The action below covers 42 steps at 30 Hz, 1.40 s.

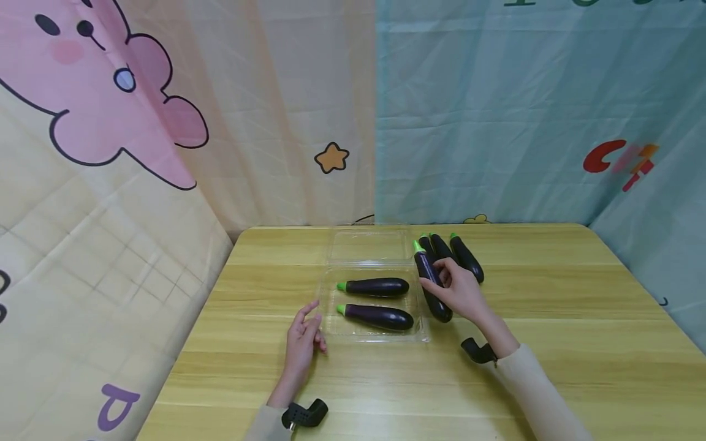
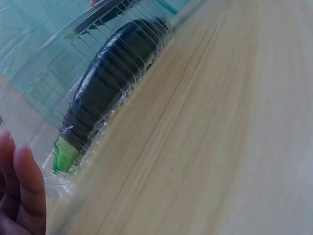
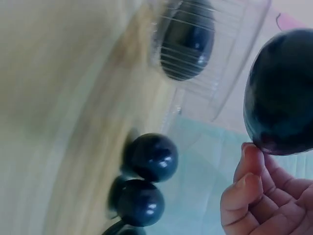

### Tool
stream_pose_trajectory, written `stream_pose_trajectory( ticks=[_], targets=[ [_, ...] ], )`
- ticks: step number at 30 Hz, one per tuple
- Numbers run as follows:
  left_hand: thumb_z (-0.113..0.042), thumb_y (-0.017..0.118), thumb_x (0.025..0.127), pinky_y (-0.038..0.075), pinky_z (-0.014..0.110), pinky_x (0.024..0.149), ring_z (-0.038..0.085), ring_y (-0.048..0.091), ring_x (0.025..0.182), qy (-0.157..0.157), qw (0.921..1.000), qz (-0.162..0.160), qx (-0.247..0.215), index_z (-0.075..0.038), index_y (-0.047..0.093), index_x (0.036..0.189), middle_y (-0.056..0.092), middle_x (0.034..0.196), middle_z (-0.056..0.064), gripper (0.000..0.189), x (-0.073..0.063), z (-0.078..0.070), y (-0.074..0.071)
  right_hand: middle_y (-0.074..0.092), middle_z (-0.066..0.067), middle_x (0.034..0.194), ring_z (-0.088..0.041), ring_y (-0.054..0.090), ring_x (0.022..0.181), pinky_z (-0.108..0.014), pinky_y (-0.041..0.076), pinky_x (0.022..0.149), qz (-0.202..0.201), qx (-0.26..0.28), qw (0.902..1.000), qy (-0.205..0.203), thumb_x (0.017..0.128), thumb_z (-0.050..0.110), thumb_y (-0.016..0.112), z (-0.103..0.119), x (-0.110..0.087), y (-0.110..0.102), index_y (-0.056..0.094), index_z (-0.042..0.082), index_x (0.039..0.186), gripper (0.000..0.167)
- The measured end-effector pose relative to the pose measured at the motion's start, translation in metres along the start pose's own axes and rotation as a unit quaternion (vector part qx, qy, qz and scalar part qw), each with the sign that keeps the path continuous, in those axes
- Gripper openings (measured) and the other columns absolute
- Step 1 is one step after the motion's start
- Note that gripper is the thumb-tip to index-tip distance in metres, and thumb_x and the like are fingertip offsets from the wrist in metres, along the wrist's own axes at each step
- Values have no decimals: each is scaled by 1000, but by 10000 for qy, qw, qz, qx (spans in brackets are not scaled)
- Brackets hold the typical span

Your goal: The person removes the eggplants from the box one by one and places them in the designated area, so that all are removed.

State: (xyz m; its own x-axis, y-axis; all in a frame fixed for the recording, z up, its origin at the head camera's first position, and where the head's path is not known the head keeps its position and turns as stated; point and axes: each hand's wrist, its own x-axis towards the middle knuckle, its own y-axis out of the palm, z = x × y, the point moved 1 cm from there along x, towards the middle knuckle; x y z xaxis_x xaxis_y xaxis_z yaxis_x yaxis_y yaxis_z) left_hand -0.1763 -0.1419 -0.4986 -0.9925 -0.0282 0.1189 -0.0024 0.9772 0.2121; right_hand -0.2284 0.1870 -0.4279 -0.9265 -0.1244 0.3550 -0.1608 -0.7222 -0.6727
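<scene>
— Curtains (image 1: 474, 122) hang behind the table (image 1: 231, 367); on it sits a clear box (image 1: 358, 336) with its lid (image 1: 369, 246) laid back. State the position of the eggplants and hands.

— Two eggplants (image 1: 377, 286) lie inside the box, stems left. Three loose eggplants (image 1: 467, 257) lie on the table beyond the right hand (image 1: 460, 291). That hand pinches the held eggplant (image 1: 428, 269) around its middle, by the box's right edge. The left hand (image 1: 301, 346) is empty, fingers loosely extended beside the left edge; contact cannot be told.

— List the likely faults and causes.

— Slip: the skin looks glossy and the pinch covers little length, so the blunt end may swing down. Jamming: the held eggplant points nearly across the two inside; lowered so, it may catch the edge. Shift: the box is probably light, and a knock could slide it, lacking any evident brace.
</scene>
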Motion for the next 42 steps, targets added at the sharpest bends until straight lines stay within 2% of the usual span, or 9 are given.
stream_pose_trajectory(
  ticks=[10, 16, 24, 36, 42],
  targets=[
    [-16, 50, 100, 46, 21, 42, 9, 49, 44, -82, 10000, 23, -29, 5, 39, 137, 46, 54, -3, 44, 0, 0, 0, 50, -3, 71, -16, 46, 60, -29, 39, 53, 394, -306, 9976, 482, 85, 39, 70, -16, -16, -1, 55, -2, 106, 48],
    [-16, 50, 100, 46, 21, 43, 8, 48, 45, -142, 9999, -1, -2, 5, 38, 138, 46, 54, -3, 44, 0, -1, -1, 53, -3, 70, -16, 48, 56, -30, 40, 50, 788, -500, 9923, 808, 85, 42, 70, -20, -23, -2, 56, -2, 106, 50],
    [-16, 50, 100, 45, 21, 43, 8, 48, 45, -199, 9998, -35, -39, 4, 39, 137, 46, 54, -2, 43, 0, -2, -1, 53, -3, 67, -15, 48, 55, -30, 41, 50, 1271, -455, 9869, 883, 81, 36, 75, -23, -34, -4, 55, -4, 106, 51],
    [-16, 49, 100, 45, 21, 43, 8, 48, 45, -166, 9999, -2, -37, 5, 39, 137, 45, 55, -3, 43, 1, -2, 0, 53, -2, 67, -15, 49, 55, -30, 41, 51, 1313, -538, 9846, 1018, 82, 38, 73, -27, -39, -1, 53, -4, 108, 53],
    [-16, 50, 100, 45, 21, 43, 8, 48, 45, -176, 9998, -12, -38, 4, 39, 137, 45, 55, -3, 44, 1, -2, 0, 54, -4, 70, -15, 50, 56, -29, 41, 50, 1410, -589, 9808, 1214, 84, 46, 69, -23, -40, -1, 51, -6, 115, 63]
  ],
)
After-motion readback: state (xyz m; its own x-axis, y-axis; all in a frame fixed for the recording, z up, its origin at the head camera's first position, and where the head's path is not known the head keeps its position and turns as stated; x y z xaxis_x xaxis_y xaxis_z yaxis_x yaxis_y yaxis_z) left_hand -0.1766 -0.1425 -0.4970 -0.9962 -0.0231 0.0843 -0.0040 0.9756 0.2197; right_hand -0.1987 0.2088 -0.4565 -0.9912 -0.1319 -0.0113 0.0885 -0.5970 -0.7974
